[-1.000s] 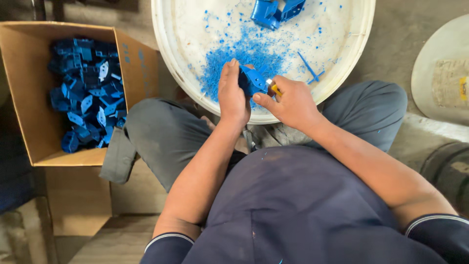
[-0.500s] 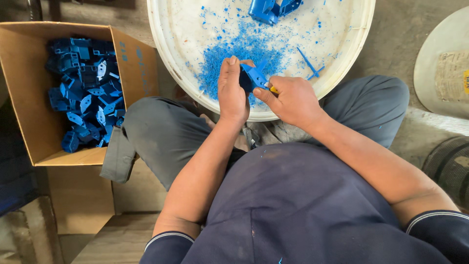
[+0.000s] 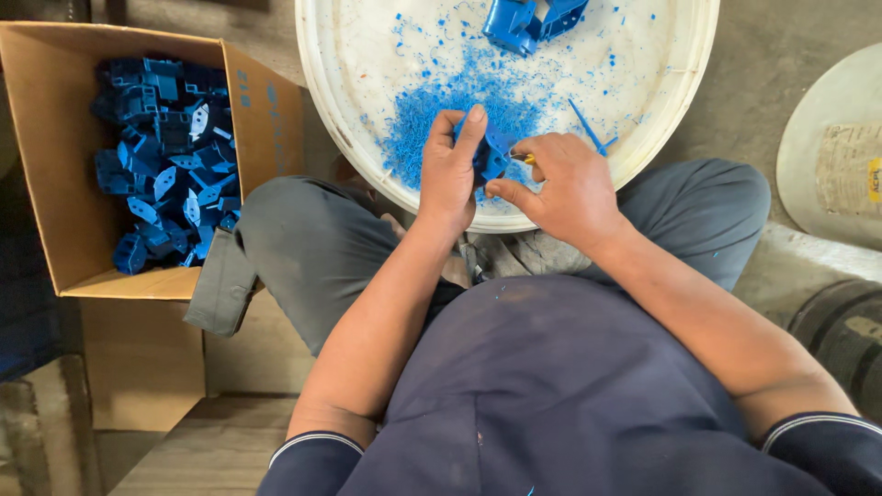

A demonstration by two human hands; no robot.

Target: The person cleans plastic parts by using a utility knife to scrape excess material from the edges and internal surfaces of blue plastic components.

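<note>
My left hand (image 3: 447,174) grips a small blue plastic part (image 3: 490,154) over the near rim of a round white tub (image 3: 367,174). My right hand (image 3: 565,188) is closed around a small tool with a yellow handle (image 3: 525,158), whose tip meets the part. A heap of blue plastic shavings (image 3: 459,106) lies in the tub just beyond my hands. Two more blue parts (image 3: 528,20) rest at the tub's far side, partly cut off by the frame.
An open cardboard box (image 3: 64,220) at my left holds several blue plastic parts (image 3: 165,156). My knees in grey trousers (image 3: 312,248) flank the tub. A round pale lid (image 3: 831,156) lies on the floor at right. A thin blue sliver (image 3: 583,124) sits in the tub.
My hands have shifted slightly and the left hand has turned the blue part in its fingers; my right hand stays against it with the tool.
</note>
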